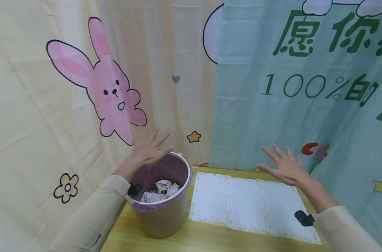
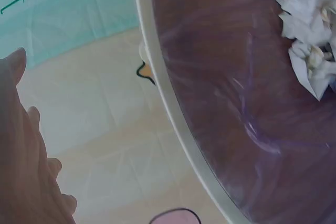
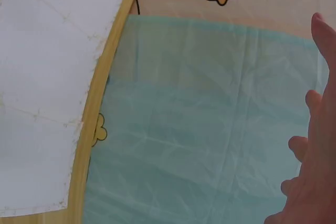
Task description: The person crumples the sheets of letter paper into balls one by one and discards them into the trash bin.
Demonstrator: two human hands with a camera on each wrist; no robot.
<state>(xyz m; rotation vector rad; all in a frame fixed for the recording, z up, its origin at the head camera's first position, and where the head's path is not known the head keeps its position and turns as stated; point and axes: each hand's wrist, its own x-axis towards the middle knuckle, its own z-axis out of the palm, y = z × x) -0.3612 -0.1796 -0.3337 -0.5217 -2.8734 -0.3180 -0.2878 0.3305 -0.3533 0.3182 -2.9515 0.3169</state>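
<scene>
My left hand point(image 1: 148, 149) is spread above the back left rim of a trash bin point(image 1: 160, 218), its fingers apart and holding nothing. A purple liner point(image 1: 189, 176) folds over the bin's edge, and crumpled white paper point(image 1: 163, 186) lies at the bottom. In the left wrist view the hand point(image 2: 26, 156) is outside the white rim point(image 2: 176, 121), with paper scraps point(image 2: 310, 14) inside. On the other side my right hand point(image 1: 286, 167), fingers fanned out, hovers over the back of three white sheets point(image 1: 244, 203) with floral borders. In the right wrist view that hand point(image 3: 315, 145) grasps nothing.
The bin and sheets stand on a wooden table point(image 1: 209, 238). Behind it hang a cream curtain point(image 1: 165, 105) with a pink rabbit point(image 1: 110, 91) and a teal curtain point(image 1: 247, 133) with green lettering. Curtains also close in both sides.
</scene>
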